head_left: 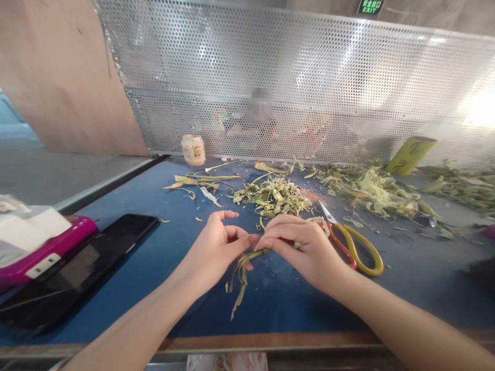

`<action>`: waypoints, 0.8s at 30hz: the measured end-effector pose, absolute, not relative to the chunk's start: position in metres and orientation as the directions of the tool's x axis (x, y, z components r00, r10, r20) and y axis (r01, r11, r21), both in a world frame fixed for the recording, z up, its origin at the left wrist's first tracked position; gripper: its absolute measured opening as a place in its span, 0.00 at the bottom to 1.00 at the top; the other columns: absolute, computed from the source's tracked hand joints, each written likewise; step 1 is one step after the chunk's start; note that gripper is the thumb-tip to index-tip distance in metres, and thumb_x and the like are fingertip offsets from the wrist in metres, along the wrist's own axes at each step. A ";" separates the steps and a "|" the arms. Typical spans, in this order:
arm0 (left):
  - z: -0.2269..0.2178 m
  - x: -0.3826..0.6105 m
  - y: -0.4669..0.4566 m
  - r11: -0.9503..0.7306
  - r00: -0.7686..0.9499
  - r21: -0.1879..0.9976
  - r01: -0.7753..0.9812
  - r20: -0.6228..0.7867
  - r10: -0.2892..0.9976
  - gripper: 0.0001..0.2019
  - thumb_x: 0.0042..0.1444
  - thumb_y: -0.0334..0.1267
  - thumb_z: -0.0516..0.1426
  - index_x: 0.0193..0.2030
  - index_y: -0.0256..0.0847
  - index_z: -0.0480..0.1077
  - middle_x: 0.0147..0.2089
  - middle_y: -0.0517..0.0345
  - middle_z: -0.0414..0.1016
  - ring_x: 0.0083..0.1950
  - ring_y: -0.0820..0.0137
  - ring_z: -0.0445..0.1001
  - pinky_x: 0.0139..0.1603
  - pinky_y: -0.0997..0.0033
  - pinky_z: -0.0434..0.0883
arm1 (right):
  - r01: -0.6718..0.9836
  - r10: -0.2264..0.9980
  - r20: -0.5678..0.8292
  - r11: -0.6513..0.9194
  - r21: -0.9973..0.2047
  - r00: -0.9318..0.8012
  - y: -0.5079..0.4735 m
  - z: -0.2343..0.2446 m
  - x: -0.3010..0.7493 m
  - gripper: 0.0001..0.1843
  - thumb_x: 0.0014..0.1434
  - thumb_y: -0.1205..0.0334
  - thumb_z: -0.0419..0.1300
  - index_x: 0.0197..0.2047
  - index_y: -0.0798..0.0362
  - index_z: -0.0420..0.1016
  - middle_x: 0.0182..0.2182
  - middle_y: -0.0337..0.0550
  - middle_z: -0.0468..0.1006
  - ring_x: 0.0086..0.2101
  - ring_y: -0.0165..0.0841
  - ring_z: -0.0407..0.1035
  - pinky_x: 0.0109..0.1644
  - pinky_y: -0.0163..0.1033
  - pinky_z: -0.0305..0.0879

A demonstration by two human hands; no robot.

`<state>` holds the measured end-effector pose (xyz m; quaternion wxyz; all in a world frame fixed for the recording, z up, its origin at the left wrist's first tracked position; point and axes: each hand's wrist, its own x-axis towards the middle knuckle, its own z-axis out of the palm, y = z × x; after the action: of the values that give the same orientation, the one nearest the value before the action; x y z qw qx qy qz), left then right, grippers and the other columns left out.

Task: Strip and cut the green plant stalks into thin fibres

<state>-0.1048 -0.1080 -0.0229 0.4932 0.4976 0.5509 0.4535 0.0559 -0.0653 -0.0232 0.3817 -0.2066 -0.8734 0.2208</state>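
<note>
Pinched withered plant stem (pixel 243 269) in right hand (pixel 299 242), partly hid it, curled left hand (pixel 221 242) alongside, couldn't tell its finger grip

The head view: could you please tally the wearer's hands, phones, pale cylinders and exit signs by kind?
Hands: 2 (left hand, right hand)
Phone: 1
Pale cylinder: 1
Exit sign: 1
Total: 5

Stalk (pixel 254 254) — partly behind right hand (pixel 303 245)
</note>
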 end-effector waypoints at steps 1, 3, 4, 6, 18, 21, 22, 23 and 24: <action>-0.022 -0.104 -0.108 0.101 -0.010 0.990 0.100 -0.100 0.995 0.26 0.48 0.41 0.56 0.49 0.38 0.46 0.24 0.69 0.68 0.20 0.74 0.70 0.30 0.71 0.64 | 0.194 0.556 0.537 0.787 -0.586 -0.634 -0.065 -0.023 0.056 0.10 0.56 0.66 0.52 0.28 0.53 0.73 0.26 0.39 0.73 0.29 0.26 0.67 0.35 0.33 0.64; -0.021 -0.103 -0.109 0.120 0.025 0.988 0.096 -0.123 0.992 0.25 0.49 0.40 0.56 0.49 0.38 0.47 0.24 0.69 0.67 0.20 0.75 0.69 0.29 0.71 0.65 | 0.208 0.600 0.484 0.739 -0.641 -0.638 -0.064 -0.022 0.055 0.11 0.57 0.66 0.51 0.26 0.54 0.71 0.25 0.37 0.72 0.28 0.25 0.67 0.34 0.32 0.63; -0.020 -0.102 -0.109 0.129 0.049 0.987 0.097 -0.134 0.990 0.24 0.49 0.39 0.55 0.49 0.38 0.48 0.24 0.68 0.67 0.20 0.75 0.69 0.29 0.71 0.65 | 0.220 0.622 0.463 0.716 -0.662 -0.631 -0.064 -0.022 0.056 0.12 0.57 0.66 0.50 0.25 0.54 0.71 0.24 0.37 0.71 0.27 0.25 0.66 0.33 0.31 0.63; -0.019 -0.103 -0.110 0.138 0.094 0.986 0.089 -0.146 0.985 0.23 0.49 0.39 0.55 0.50 0.38 0.50 0.26 0.66 0.68 0.21 0.75 0.70 0.29 0.70 0.66 | 0.237 0.656 0.425 0.677 -0.697 -0.624 -0.065 -0.021 0.056 0.12 0.57 0.65 0.50 0.25 0.54 0.70 0.21 0.35 0.70 0.25 0.24 0.65 0.30 0.30 0.61; -0.016 -0.105 -0.114 0.067 0.110 0.983 0.169 -0.087 0.990 0.39 0.47 0.37 0.57 0.62 0.41 0.39 0.30 0.62 0.69 0.29 0.72 0.70 0.36 0.66 0.67 | 0.312 0.521 0.614 0.851 -0.422 -0.593 -0.069 -0.019 0.060 0.09 0.55 0.63 0.54 0.24 0.54 0.68 0.20 0.36 0.70 0.24 0.25 0.63 0.32 0.32 0.59; -0.022 -0.104 -0.115 -0.030 0.104 0.965 0.260 0.003 0.995 0.37 0.49 0.38 0.55 0.62 0.45 0.39 0.31 0.62 0.69 0.32 0.72 0.69 0.37 0.67 0.67 | 0.335 0.475 0.628 0.880 -0.336 -0.616 -0.068 -0.020 0.060 0.10 0.57 0.62 0.52 0.25 0.54 0.67 0.22 0.36 0.70 0.26 0.25 0.63 0.34 0.32 0.58; -0.024 -0.103 -0.115 -0.070 0.099 0.955 0.288 0.043 0.994 0.36 0.49 0.38 0.55 0.62 0.46 0.39 0.31 0.62 0.69 0.32 0.72 0.69 0.38 0.67 0.67 | 0.353 0.460 0.627 0.887 -0.297 -0.629 -0.068 -0.020 0.060 0.11 0.58 0.61 0.51 0.26 0.54 0.67 0.22 0.37 0.71 0.26 0.25 0.63 0.34 0.32 0.58; -0.026 -0.103 -0.115 -0.108 0.095 0.942 0.316 0.082 0.992 0.36 0.49 0.38 0.54 0.62 0.46 0.39 0.31 0.62 0.69 0.33 0.72 0.69 0.39 0.67 0.66 | 0.371 0.444 0.625 0.893 -0.254 -0.642 -0.067 -0.021 0.060 0.12 0.59 0.61 0.50 0.26 0.54 0.67 0.23 0.37 0.71 0.26 0.25 0.63 0.34 0.33 0.57; -0.027 -0.103 -0.115 -0.143 0.092 0.927 0.346 0.119 0.989 0.36 0.50 0.38 0.54 0.62 0.47 0.39 0.31 0.62 0.69 0.33 0.72 0.69 0.39 0.67 0.66 | 0.389 0.429 0.623 0.897 -0.209 -0.654 -0.067 -0.021 0.060 0.14 0.60 0.60 0.48 0.26 0.54 0.67 0.23 0.38 0.70 0.26 0.25 0.63 0.34 0.33 0.57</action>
<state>-0.1026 -0.1152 -0.0274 0.3850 0.6305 0.5293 0.4172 0.0602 -0.0672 -0.0211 0.3500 -0.2247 -0.9089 0.0286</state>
